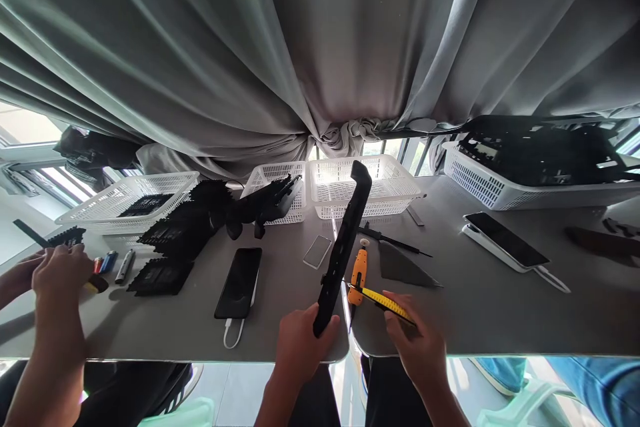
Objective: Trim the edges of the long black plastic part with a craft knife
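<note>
My left hand (pixel 303 340) grips the lower end of a long black plastic part (pixel 345 240), which stands up at a slant with a bent top end. In my right hand (pixel 417 337) is a slim yellow and black utility knife (pixel 387 302), its tip pointing left towards the lower part of the black piece, with a small gap between. Just behind the knife lies an orange-handled tool (pixel 359 273). A black screwdriver-like tool (pixel 397 241) and a dark triangular piece (pixel 403 265) rest behind it on the table.
White baskets (pixel 363 203) line the back; the right one (pixel 515 195) is heaped with black parts. Phones (pixel 239 283) (pixel 507 240) lie on both sides. Black toothed pieces (pixel 163 275) are piled left. A co-worker's hands (pixel 63 267) work at far left. A seam divides the tables.
</note>
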Action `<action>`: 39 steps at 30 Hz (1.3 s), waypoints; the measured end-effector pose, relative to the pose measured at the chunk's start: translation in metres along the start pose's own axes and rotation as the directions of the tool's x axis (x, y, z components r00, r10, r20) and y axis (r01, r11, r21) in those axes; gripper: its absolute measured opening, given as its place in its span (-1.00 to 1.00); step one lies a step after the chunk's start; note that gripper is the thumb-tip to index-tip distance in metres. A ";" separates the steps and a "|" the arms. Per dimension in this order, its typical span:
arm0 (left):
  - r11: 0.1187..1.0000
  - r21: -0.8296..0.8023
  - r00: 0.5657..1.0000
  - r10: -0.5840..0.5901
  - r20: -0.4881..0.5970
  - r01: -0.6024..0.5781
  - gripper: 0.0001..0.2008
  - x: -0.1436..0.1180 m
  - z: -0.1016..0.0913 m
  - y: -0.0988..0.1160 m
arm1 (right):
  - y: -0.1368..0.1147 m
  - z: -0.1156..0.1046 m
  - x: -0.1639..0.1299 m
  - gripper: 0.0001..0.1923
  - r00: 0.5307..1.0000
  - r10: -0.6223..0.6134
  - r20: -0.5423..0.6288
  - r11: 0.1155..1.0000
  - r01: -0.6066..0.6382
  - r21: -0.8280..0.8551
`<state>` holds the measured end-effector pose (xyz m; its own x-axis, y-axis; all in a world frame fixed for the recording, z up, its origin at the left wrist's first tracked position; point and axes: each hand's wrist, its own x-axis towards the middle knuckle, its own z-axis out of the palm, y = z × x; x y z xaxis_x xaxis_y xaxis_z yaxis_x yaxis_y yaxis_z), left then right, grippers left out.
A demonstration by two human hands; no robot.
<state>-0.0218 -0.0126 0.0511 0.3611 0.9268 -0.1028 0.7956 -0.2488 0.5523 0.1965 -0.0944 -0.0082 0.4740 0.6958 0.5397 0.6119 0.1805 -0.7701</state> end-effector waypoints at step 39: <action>0.998 0.045 0.999 -0.041 0.033 0.040 -0.62 -0.002 -0.004 0.005 | -0.003 -0.003 -0.002 -0.79 0.999 -0.020 0.046 0.999 0.021 -0.028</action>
<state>-0.0207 -0.0149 0.0568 0.3438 0.9265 -0.1529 0.8306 -0.2242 0.5098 0.1954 -0.0988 -0.0062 0.4322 0.7231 0.5388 0.6393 0.1756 -0.7486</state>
